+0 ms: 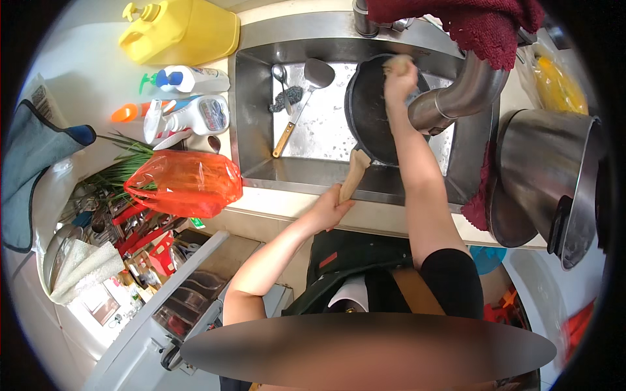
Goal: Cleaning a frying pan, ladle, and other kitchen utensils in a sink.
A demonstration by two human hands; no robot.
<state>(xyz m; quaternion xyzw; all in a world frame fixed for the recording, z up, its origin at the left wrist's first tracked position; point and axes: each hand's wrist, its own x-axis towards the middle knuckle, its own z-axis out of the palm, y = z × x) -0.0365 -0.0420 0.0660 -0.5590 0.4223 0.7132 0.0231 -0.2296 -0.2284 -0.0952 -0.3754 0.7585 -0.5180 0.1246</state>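
Observation:
A dark wok-like pan point(372, 115) rests tilted in the stainless steel sink point(318, 171). My left hand point(326, 209) grips its pale wooden handle point(355, 173) over the sink's front edge. In my right hand point(402, 85) is a tan sponge or scrubber point(398, 62), slightly blurred, against the pan's far inner side. Left of the pan lie a turner point(319, 73) with a wooden handle, a metal spoon point(279, 73) and a dark scouring pad point(287, 99). The steel faucet spout point(457, 100) hides part of the pan's right side.
A maroon cloth point(474, 24) drapes over the faucet. Left of the sink stand a yellow jug point(195, 32), several cleaner bottles point(210, 115) and a red plastic bag point(190, 183) beside green leaves. A large steel pot point(538, 161) sits tipped on the right counter.

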